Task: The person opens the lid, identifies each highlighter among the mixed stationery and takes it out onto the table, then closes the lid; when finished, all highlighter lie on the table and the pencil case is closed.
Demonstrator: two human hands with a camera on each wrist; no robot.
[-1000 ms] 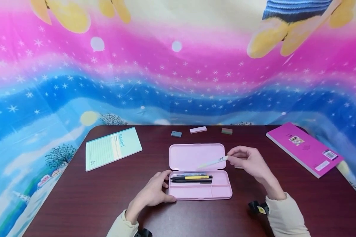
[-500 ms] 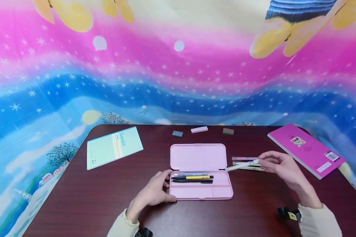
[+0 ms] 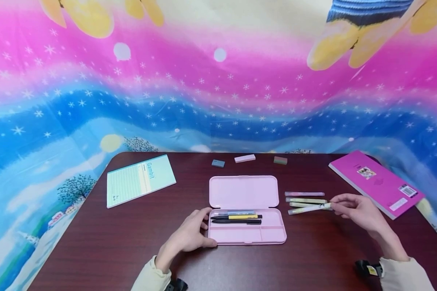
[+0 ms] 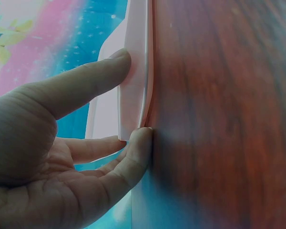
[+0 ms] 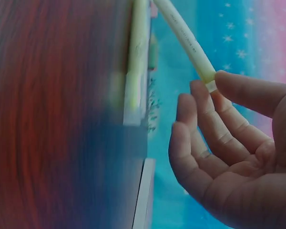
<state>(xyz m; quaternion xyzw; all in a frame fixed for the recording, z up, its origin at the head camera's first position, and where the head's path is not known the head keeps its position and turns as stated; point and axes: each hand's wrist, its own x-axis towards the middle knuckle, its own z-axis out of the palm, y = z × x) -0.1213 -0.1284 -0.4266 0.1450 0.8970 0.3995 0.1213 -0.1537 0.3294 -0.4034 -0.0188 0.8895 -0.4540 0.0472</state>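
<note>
An open pink pencil case (image 3: 273, 234) lies on the table with its lid (image 3: 243, 191) folded back. My left hand (image 3: 191, 232) holds its left end, thumb on the front side and fingers at the end wall, as the left wrist view shows. Inside the back compartment lie several pens (image 3: 236, 222), black, yellow and clear. To the case's right, my right hand (image 3: 358, 212) pinches a white highlighter (image 3: 307, 209) by one end between thumb and fingers; in the right wrist view this highlighter (image 5: 188, 40) slants above the others. Beside it, several highlighters (image 3: 304, 194) lie side by side.
A green notebook (image 3: 140, 182) lies at the back left, and a magenta book (image 3: 375, 184) at the right. Along the table's back edge sit a blue eraser (image 3: 218, 163), a pink eraser (image 3: 245, 159) and a green-and-brown one (image 3: 280, 161). A printed cloth (image 3: 218, 81) hangs behind.
My right hand has carried the highlighter rightward from over the case's lid and down beside the other highlighters. My left hand has stayed on the pencil case.
</note>
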